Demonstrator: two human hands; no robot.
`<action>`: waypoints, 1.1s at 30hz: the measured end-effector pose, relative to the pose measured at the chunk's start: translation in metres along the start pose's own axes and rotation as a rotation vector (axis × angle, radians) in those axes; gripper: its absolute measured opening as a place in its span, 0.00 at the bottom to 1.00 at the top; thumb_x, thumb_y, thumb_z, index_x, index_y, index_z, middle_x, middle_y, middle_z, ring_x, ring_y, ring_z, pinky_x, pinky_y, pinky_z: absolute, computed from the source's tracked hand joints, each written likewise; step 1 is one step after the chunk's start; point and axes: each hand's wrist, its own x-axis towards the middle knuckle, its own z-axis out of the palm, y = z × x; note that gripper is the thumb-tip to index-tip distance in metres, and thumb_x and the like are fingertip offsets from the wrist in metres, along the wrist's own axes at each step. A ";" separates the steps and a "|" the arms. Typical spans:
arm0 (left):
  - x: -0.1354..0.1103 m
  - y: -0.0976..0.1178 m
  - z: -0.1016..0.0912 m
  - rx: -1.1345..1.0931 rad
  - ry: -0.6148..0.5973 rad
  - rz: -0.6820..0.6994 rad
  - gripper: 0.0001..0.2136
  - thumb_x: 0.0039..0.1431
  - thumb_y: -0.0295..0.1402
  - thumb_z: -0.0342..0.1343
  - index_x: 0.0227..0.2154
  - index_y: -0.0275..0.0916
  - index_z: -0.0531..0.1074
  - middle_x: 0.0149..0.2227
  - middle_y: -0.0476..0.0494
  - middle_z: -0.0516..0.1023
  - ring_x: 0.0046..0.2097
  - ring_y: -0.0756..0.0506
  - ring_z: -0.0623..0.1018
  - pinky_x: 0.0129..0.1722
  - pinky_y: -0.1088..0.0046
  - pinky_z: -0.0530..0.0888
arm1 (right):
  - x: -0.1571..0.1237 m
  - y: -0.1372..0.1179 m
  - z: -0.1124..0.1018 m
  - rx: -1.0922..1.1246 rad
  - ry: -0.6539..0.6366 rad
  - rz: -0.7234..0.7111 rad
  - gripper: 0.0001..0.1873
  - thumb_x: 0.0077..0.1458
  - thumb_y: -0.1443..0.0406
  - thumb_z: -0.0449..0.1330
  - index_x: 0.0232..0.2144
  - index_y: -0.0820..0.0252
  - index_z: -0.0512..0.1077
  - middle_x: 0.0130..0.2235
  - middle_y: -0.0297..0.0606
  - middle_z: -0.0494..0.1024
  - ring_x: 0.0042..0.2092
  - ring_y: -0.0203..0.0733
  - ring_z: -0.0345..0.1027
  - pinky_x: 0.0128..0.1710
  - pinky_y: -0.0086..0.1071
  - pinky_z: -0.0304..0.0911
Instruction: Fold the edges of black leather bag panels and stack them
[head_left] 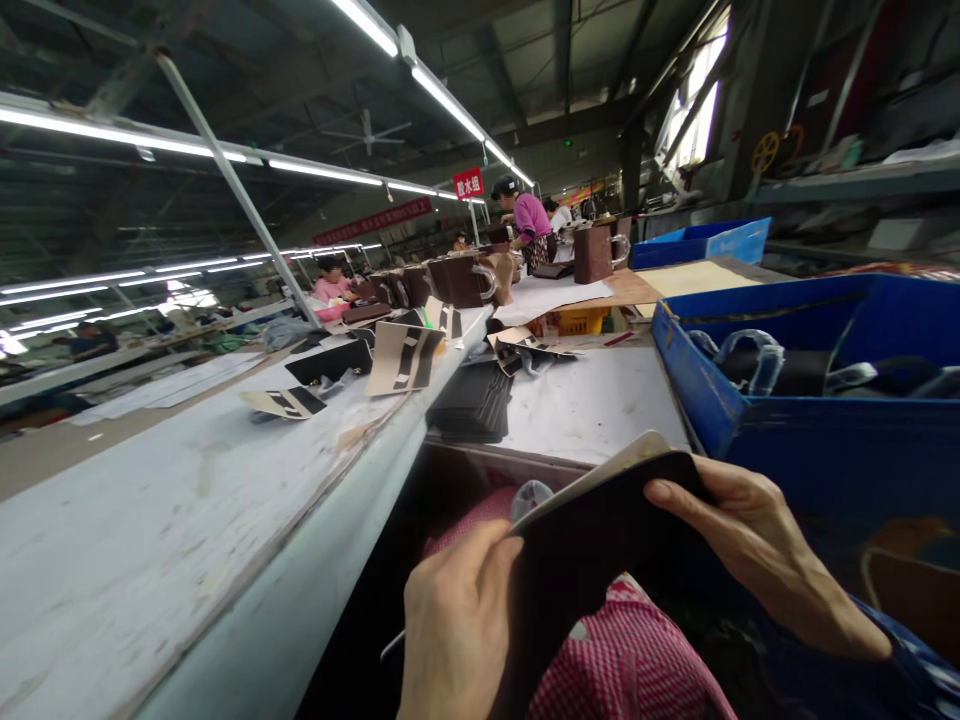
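A black leather-like panel (585,560) with a pale beige edge and backing is held up, tilted, over my lap. My left hand (457,620) pinches its left edge between thumb and fingers. The upper right corner is gripped by my right hand (750,530), thumb on the black face and fingers behind it. A loop wrapped in clear plastic (531,497) shows just beyond the panel's top edge; whether it is attached cannot be told. Past the panel, a stack of black sheets (469,405) lies on the white-topped table (592,400).
On my right stands a blue bin (840,440) holding dark pieces with plastic-wrapped handles (754,360). A long white bench (225,500) runs along my left, bearing beige-and-black panels (405,358). Brown bags (457,280) stand farther back, near a person in a purple top (531,218).
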 end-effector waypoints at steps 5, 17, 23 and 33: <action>-0.002 -0.001 0.000 0.078 0.124 0.115 0.03 0.62 0.27 0.57 0.37 0.42 0.74 0.29 0.60 0.80 0.26 0.58 0.79 0.31 0.88 0.71 | 0.008 0.007 0.005 0.161 0.034 -0.009 0.24 0.46 0.46 0.69 0.27 0.62 0.73 0.29 0.37 0.71 0.30 0.36 0.63 0.26 0.24 0.62; -0.004 -0.001 -0.012 0.038 0.074 0.223 0.06 0.61 0.26 0.58 0.40 0.41 0.73 0.31 0.58 0.81 0.30 0.59 0.80 0.37 0.94 0.73 | 0.011 0.027 0.014 0.395 -0.012 0.116 0.22 0.45 0.49 0.71 0.27 0.62 0.72 0.27 0.33 0.67 0.28 0.32 0.59 0.26 0.24 0.56; 0.005 0.001 -0.007 -0.028 0.080 0.221 0.05 0.61 0.26 0.59 0.38 0.39 0.76 0.33 0.54 0.83 0.32 0.56 0.82 0.39 0.95 0.73 | 0.013 0.025 0.010 0.305 0.023 -0.081 0.21 0.51 0.50 0.68 0.25 0.62 0.71 0.27 0.35 0.68 0.30 0.34 0.61 0.28 0.26 0.57; 0.023 0.023 0.006 -0.104 0.090 0.194 0.06 0.61 0.24 0.57 0.38 0.36 0.78 0.33 0.53 0.84 0.32 0.56 0.82 0.38 0.92 0.75 | 0.009 0.005 0.006 0.152 0.047 -0.282 0.18 0.57 0.54 0.64 0.25 0.61 0.70 0.29 0.37 0.71 0.30 0.36 0.64 0.30 0.29 0.61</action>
